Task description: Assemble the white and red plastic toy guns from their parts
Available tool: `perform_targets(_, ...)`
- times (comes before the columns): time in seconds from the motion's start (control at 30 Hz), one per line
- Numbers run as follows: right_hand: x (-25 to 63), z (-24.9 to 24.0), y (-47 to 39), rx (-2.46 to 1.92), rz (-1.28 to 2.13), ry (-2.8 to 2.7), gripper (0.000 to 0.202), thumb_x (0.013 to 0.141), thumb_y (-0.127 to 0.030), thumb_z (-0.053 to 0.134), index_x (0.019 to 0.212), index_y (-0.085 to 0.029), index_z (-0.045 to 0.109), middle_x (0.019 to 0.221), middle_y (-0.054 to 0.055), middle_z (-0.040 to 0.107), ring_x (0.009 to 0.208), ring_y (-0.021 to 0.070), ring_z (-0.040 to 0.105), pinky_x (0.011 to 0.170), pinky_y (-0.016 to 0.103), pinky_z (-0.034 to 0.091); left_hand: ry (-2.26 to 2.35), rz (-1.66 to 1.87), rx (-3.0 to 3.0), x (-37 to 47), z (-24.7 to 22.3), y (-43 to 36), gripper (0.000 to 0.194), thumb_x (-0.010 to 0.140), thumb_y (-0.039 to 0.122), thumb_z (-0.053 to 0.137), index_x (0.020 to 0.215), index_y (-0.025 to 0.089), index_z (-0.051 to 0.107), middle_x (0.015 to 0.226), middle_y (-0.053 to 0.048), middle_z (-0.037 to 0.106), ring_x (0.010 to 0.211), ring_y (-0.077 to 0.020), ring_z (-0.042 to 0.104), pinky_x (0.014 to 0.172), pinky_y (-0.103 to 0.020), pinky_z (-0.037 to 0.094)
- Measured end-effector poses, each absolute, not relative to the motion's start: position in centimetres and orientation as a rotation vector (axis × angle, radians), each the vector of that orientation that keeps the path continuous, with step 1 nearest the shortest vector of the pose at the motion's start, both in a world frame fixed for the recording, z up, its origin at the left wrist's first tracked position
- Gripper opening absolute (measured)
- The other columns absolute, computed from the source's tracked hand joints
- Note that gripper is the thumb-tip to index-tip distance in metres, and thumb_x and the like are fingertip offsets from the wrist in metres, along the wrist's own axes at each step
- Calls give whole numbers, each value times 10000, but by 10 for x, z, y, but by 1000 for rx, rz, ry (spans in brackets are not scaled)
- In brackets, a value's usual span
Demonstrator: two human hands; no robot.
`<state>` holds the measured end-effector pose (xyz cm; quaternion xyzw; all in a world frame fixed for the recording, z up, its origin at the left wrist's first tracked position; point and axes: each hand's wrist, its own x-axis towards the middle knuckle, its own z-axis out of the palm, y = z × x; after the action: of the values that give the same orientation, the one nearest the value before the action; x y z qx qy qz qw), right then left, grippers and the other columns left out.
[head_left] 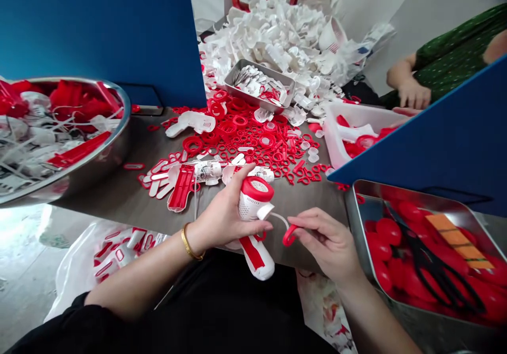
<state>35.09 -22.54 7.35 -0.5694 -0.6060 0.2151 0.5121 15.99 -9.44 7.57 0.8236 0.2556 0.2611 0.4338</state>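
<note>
My left hand (222, 211) is wrapped round a white-and-red gun-shaped plastic toy (253, 206), its red-rimmed round end facing up and its handle (259, 263) pointing down toward me. From a white spout on the toy's side runs a thin pale tube (280, 218) to a small red ring (290, 234). Thumb and fingers of my right hand (322, 238) pinch that ring. Just beyond lie half-built toys, one with a red handle panel (182, 187) and a white motor housing (208, 170). A white gun-shaped shell (190, 123) lies farther back.
Loose red parts (237, 132) cover the table middle, with a metal tray (257, 100) behind. A steel bowl (127, 111) stands left; right, a tray (358, 222) holds red pieces and black scissors (431, 269). Blue partitions (99, 26) flank the space. Another person's hand (414, 94) shows.
</note>
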Motion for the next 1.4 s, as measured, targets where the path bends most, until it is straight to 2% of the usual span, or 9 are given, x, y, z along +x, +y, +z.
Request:
perform_targets(0.27,344,77,-216,-1365,431,-1523,228,818,-145,665,989,-280,731,851,11,669,753,131,661,660,245,552,535,646,2062,161,76,-94,1198,510,578,840,1438,188,190,1318,-171,513,1200,-346,537,1011,-464,438)
perform_targets(0.4,335,67,-210,-1272,276,-1530,341,788,-105,687,1050,-322,714,959,19,676,928,160,662,820,281,550,541,581,2007,166,79,-102,991,592,519,818,1353,184,279,1116,-102,623,1029,-275,635,919,-403,496)
perform_targets(0.57,331,49,-204,-1067,989,-1155,424,786,-406,715,1197,-373,619,1331,24,582,1176,212,588,923,354,543,416,581,1974,168,76,-103,725,658,437,779,1203,205,360,1139,-91,606,993,-236,637,846,-356,512)
perform_targets(0.7,331,53,-211,-1016,1130,-1065,395,770,-357,744,1149,-363,635,1364,3,566,1234,203,547,989,347,500,325,676,1984,166,74,-107,749,646,435,797,1213,215,359,1206,-95,578,1048,-231,620,891,-342,501)
perform_targets(0.87,330,70,-225,-1210,1134,-1076,169,808,-396,691,896,-252,675,1206,48,648,966,186,677,796,282,565,500,756,2172,161,80,-110,782,661,459,784,1263,213,349,1220,-100,558,1081,-251,604,927,-364,498)
perform_targets(1.03,329,77,-222,-1344,1229,-1180,223,838,-336,636,676,-185,624,1044,73,691,853,173,675,749,283,552,534,694,2264,155,82,-112,809,668,462,782,1301,240,329,1234,-94,545,1102,-264,591,946,-394,495)
perform_targets(1.23,328,56,-239,-1281,1514,-1073,594,675,-532,757,1155,-251,549,1166,88,643,949,215,666,757,318,556,806,554,2015,134,62,-122,821,800,458,662,1396,185,167,1278,-165,497,1162,-287,552,979,-458,469)
perform_targets(1.33,329,47,-246,-1538,1582,-1197,392,844,-506,593,1120,-227,576,872,38,686,656,149,654,530,235,505,943,617,2207,129,55,-131,790,824,387,628,1422,178,156,1417,-218,328,1331,-348,370,1058,-539,366)
perform_targets(1.4,333,46,-241,-1538,1573,-1304,358,878,-511,533,1041,-206,625,812,30,679,663,150,644,568,251,512,792,637,2407,133,56,-137,806,784,431,667,1416,199,223,1446,-203,312,1357,-368,318,1073,-546,334)
